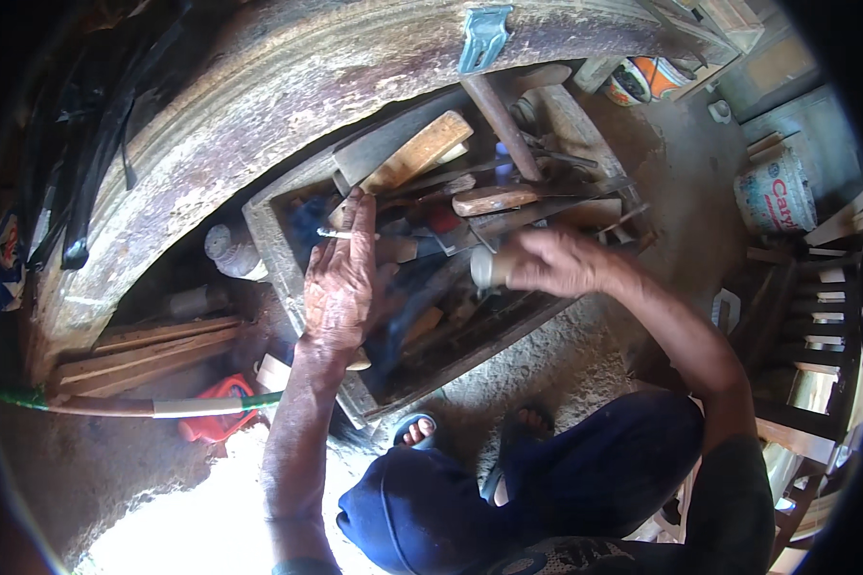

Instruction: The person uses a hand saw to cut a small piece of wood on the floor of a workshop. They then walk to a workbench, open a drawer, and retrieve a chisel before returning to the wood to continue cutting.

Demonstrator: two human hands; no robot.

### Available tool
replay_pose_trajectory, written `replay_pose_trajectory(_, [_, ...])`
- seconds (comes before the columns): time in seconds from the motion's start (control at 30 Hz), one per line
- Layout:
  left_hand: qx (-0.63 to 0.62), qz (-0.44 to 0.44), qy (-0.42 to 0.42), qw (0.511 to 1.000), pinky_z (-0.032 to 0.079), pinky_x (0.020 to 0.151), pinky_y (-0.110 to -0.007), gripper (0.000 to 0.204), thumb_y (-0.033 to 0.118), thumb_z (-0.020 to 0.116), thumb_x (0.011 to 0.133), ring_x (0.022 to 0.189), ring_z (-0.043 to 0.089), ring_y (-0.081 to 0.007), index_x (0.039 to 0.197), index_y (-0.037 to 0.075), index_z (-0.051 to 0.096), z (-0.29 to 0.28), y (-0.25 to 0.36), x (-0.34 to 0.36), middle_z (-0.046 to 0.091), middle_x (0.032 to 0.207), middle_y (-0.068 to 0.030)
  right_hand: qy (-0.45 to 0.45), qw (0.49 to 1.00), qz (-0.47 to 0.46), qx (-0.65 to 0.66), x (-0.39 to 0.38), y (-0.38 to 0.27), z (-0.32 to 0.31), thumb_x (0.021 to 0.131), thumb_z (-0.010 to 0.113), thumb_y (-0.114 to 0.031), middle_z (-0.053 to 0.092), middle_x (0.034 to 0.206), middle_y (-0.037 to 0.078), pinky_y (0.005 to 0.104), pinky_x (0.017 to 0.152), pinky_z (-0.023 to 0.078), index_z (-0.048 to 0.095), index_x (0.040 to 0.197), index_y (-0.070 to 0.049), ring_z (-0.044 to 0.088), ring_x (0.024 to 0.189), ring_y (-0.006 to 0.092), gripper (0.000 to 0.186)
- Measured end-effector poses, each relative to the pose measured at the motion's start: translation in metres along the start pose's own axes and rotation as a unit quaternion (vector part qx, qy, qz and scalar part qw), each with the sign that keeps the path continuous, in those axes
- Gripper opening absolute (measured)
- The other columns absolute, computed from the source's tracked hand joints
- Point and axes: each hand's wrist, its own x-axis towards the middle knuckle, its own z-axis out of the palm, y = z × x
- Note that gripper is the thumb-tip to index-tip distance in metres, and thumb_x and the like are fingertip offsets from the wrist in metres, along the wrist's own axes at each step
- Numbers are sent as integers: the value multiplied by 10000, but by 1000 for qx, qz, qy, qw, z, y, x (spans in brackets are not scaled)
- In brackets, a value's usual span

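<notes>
1. Over the left edge of the wooden box (585,134): left hand (340,292), with back side up and fingers almost straight, pointed toward the far edge.
2. Between two fingers of this hand: thin white cigarette (332,233), lying crosswise in a narrow pinch. Under the palm: hidden, so cannot tell about any touch with the box or its contents.
3. Over the right half of the box, close to the near edge: right hand (558,261), blurred, coming from the right side, with fingers bent around a short pale cylinder (482,267).
4. About this second grip: closed to the width of the cylinder, with one pale end free and turned toward the left hand. Exact kind of cylinder: too blurred to tell.
5. Inside the box, near the far edge: light wooden block (420,151), aslant, just beside a flat grey piece (367,149).
6. From the far edge toward the middle: round brown handle (501,125), tilted.
7. Around the middle: wooden grip (494,199), near a long dark blade (585,198) directed to the right edge.
8. Beyond the far edge: large curved timber (259,115) with blue-grey metal bracket (485,40).
9. Outside the left edge, on the floor: red plastic container (216,412). Well apart from the right edge: white bucket (775,196).
10. Before the near edge: two feet in sandals (415,431).
</notes>
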Motion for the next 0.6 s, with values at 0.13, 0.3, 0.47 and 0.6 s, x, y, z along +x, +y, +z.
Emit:
replay_pose_trajectory(0.13, [-32,29,35,998,418,1067,-477,911,102,763,799,1324,471,-410,1543,52,239,2,4,3,378,1534,-216,177,979,-90,-54,20,10,-21,900,609,-605,632,802,171,425,669,500,623,1010,4,636,735,330,620])
replay_pose_trajectory(0.3, [-46,14,48,998,453,1023,-480,895,119,768,803,1246,543,-402,1541,75,264,5,10,5,420,1514,-189,183,975,-101,-76,23,2,-26,906,631,-555,641,803,203,426,683,508,634,942,13,663,738,347,569])
replay_pose_trajectory(0.47, [-18,29,50,998,479,988,-468,892,166,769,814,1121,619,-375,1543,80,263,12,3,1,457,1491,-174,198,971,-110,-71,26,-4,-18,920,625,-534,615,766,198,426,667,500,604,921,15,648,717,350,550])
replay_pose_trajectory(0.6, [-102,-8,39,994,501,973,-461,890,161,772,814,1178,592,-395,1539,71,262,9,7,-1,429,1501,-213,201,965,-142,-91,22,7,-8,928,630,-496,569,733,178,438,645,478,583,866,-3,615,683,344,500])
